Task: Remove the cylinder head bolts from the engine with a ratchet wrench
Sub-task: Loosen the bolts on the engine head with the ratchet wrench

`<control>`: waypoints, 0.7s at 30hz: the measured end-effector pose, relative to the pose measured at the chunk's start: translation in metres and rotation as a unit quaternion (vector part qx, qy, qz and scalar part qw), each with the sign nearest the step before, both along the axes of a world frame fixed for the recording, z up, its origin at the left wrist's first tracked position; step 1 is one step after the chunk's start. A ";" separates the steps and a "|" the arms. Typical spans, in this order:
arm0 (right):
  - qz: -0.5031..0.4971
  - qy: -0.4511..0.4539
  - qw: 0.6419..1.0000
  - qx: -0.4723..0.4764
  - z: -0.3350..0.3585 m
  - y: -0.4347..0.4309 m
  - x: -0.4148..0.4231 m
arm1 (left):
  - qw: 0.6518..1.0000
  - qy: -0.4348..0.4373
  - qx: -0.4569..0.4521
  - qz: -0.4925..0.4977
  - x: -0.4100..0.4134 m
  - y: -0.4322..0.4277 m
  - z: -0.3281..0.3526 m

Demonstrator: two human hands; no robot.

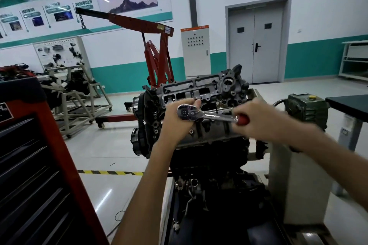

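Ratchet (pixel 209 114) sits across the top of the engine (pixel 201 89), chrome head to the left, red grip to the right, pretty much level. The engine's on a stand dead centre in the view, cylinder head facing up.

The person's left hand (pixel 175 123) is tucked under the ratchet's round head with its fingers curled round it, thumb poking up on the far side. Whatever bolt or socket is underneath is hidden by that hand, so can't say which hole it's on. The right hand (pixel 256 118) has its fingers wrapped tight round the red grip; it's a bit blurry.

Around it: a red tool cabinet (pixel 29 165) with dark drawers close on the left, a red hoist (pixel 157 55) behind the engine, and a grey control box (pixel 196 51) against the wall next to a grey double door (pixel 256 45). Yellow-black tape (pixel 109 172) runs along the floor, and there's a dark-topped counter (pixel 348 105) off to the right.
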State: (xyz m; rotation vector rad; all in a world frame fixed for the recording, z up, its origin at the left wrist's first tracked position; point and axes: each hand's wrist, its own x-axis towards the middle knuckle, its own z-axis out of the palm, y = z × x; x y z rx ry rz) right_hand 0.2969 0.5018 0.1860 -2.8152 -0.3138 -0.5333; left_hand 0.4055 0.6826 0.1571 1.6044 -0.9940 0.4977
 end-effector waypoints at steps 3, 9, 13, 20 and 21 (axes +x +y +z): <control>-0.023 -0.064 0.993 -0.096 0.021 -0.012 0.004 | 0.999 -0.013 0.036 -0.016 -0.002 -0.001 0.003; 0.006 -0.005 0.981 0.193 -0.074 0.053 -0.015 | 0.986 0.039 -0.154 0.046 -0.008 -0.015 -0.016; 0.086 0.072 0.917 0.384 -0.102 0.105 -0.018 | 0.984 0.028 -0.169 0.056 -0.010 -0.021 -0.014; 0.012 0.058 0.997 0.040 -0.018 0.029 -0.005 | 0.999 0.009 -0.044 0.011 0.001 0.006 -0.003; 0.004 0.029 0.999 -0.021 -0.004 0.020 -0.003 | 1.000 0.006 -0.029 0.007 0.001 0.007 -0.001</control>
